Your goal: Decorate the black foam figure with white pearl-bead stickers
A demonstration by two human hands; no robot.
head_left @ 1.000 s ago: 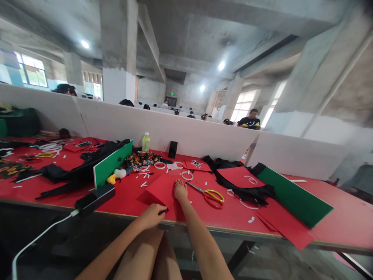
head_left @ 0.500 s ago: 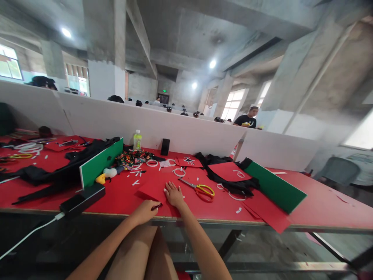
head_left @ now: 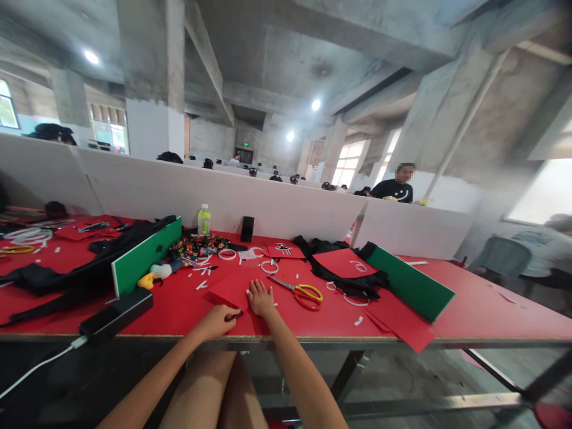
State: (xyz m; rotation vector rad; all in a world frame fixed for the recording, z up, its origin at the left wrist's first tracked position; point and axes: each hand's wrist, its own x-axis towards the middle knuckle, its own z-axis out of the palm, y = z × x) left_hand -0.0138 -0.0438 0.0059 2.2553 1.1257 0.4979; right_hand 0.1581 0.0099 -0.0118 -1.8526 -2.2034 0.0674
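My left hand (head_left: 218,322) is closed round a small dark object (head_left: 233,316) whose kind I cannot make out. It rests at the near edge of a red sheet of paper (head_left: 230,291). Fingers spread, my right hand (head_left: 260,299) lies flat on the right part of that sheet. Just right of it are scissors (head_left: 300,292) with yellow and red handles, their blades pointing left. Beyond the sheet lie a white ring of tape (head_left: 269,266) and white paper scraps (head_left: 202,285).
Green dividers (head_left: 147,253) stand at left and right. A black power bank (head_left: 117,316) with a white cable sits near the front edge. Further back are a bottle (head_left: 204,220), a black phone (head_left: 247,229) and black cloth (head_left: 348,285). Beyond the white partition stands a person (head_left: 395,187).
The view has shifted slightly, so things appear further left. Both hands keep nearly the same place on the red paper. The person behind the partition appears further right.
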